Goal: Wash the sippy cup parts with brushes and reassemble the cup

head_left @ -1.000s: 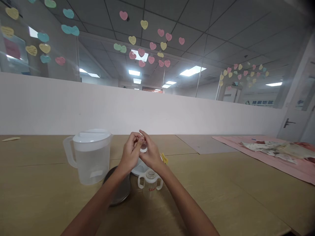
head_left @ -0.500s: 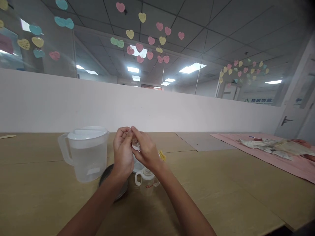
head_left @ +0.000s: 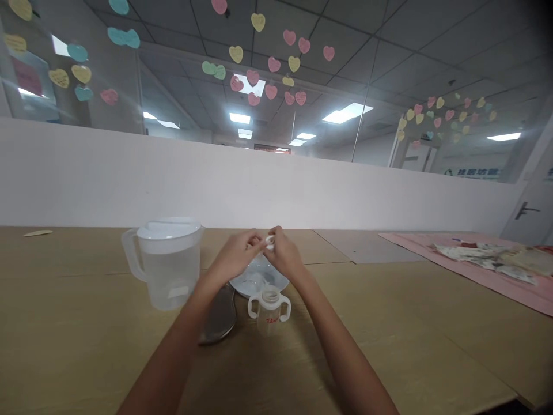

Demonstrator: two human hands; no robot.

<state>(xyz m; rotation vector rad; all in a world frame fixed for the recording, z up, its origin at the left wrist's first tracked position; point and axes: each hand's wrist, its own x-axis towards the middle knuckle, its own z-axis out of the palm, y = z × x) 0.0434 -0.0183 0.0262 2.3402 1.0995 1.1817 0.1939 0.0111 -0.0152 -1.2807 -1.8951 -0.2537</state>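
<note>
Over a clear bowl (head_left: 279, 282) on the table, my two hands meet. My right hand (head_left: 286, 253) is closed on a small white ring (head_left: 270, 242), which looks like a baby bottle collar. Fingers pinched, my left hand (head_left: 235, 253) reaches toward the same ring; whether it grips the ring or a small clear part is hidden. Below them stands an open clear baby bottle (head_left: 268, 319) with two white handles and red print, upright and without a top. Left of the bottle, partly behind my left forearm, lies a dark round dish (head_left: 221, 317).
A lidded plastic pitcher (head_left: 170, 271) of clear liquid stands at left. Behind it lies a flat wooden stick (head_left: 38, 233). A pink cloth (head_left: 421, 253) with printed fabric (head_left: 484, 258) covers the right side. A white wall (head_left: 259, 187) bounds the table's back.
My hands have shifted from cupping a clear piece together to a fingertip hold, and the white ring now shows. The view has turned slightly left, and more of the bowl is visible.
</note>
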